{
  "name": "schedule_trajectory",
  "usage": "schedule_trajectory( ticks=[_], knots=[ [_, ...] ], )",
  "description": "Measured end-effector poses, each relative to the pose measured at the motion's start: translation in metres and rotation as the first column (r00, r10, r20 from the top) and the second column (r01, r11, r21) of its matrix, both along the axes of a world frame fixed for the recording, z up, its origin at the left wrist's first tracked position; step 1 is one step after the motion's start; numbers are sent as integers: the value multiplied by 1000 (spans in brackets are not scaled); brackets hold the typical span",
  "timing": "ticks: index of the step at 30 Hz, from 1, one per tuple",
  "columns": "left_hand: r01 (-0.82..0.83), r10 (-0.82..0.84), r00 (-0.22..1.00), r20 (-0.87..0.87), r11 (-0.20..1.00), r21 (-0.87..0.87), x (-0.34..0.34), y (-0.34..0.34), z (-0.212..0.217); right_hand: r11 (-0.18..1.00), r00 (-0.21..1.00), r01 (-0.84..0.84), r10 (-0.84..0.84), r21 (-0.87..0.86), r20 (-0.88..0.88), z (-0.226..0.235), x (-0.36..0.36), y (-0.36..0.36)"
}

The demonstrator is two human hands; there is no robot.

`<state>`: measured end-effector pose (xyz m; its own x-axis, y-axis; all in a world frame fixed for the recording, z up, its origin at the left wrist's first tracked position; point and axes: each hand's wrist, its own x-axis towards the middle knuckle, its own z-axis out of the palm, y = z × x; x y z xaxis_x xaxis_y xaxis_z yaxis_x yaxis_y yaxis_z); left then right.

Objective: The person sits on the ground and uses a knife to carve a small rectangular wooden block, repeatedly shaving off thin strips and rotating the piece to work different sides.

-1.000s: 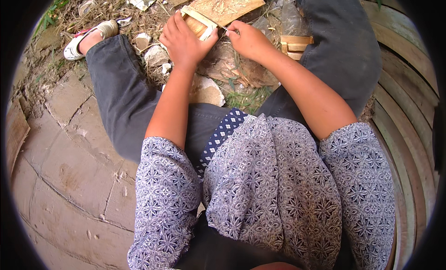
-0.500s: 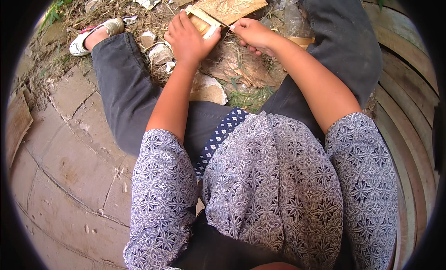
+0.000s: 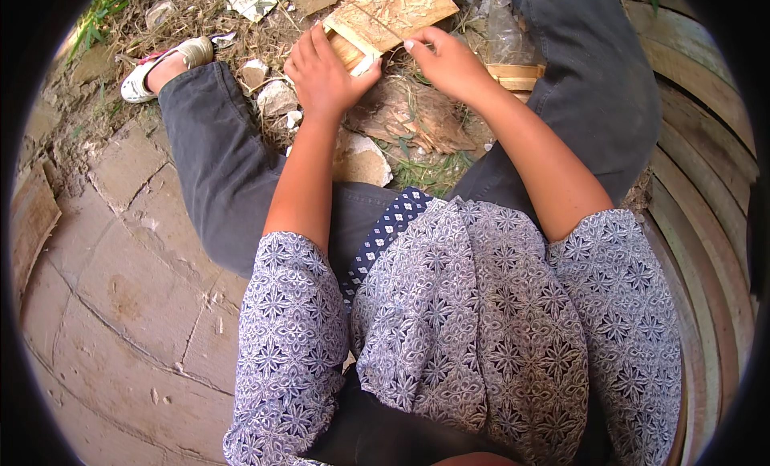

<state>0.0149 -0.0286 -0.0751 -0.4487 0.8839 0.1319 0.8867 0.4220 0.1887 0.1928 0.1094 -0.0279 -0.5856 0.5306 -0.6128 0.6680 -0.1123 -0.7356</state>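
Observation:
My left hand (image 3: pixel 325 77) is closed around a small wooden frame (image 3: pixel 353 31) with a pale raised rim, its thumb at the near corner and fingers over the left side. My right hand (image 3: pixel 451 63) pinches one end of a thin dark rod (image 3: pixel 383 25) between thumb and forefinger. The rod points away to the upper left, over the frame's edge and a flat wooden board (image 3: pixel 425 7). Curly shavings lie on that board, just beyond the frame. The rod's exact kind is too small to make out.
Between my legs lie a rough chunk of wood (image 3: pixel 413 117), broken pale stones (image 3: pixel 277 98) and a chipped slab (image 3: pixel 365 160). Small wood strips (image 3: pixel 517 73) sit by my right leg. Brick paving (image 3: pixel 120 305) spreads at left; curved planks (image 3: pixel 698 193) stand at right.
My right hand has shifted slightly, and the thin rod now reaches across the frame and board, showing much more of its length. My left hand keeps its hold on the frame.

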Motion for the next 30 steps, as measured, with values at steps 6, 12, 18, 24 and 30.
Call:
schedule_trajectory(
  ticks=[6,12,18,24,30],
  knots=[
    [-4,4,1000,30,1000,-4,0,0,1,990,993,-117,117,73,6,5,3,-13],
    [-12,12,999,46,1000,-7,-1,0,-2,987,990,-134,137,84,-25,2,-2,-32],
    [-10,10,999,32,1000,9,1,-2,-3,937,965,-263,255,228,64,4,-12,-35],
    [37,-39,998,48,998,51,-2,0,-8,910,933,-351,320,222,163,-3,-19,-22],
    [46,-46,999,17,999,15,0,-3,-6,935,965,-255,232,247,119,-19,-16,-37]
  ],
)
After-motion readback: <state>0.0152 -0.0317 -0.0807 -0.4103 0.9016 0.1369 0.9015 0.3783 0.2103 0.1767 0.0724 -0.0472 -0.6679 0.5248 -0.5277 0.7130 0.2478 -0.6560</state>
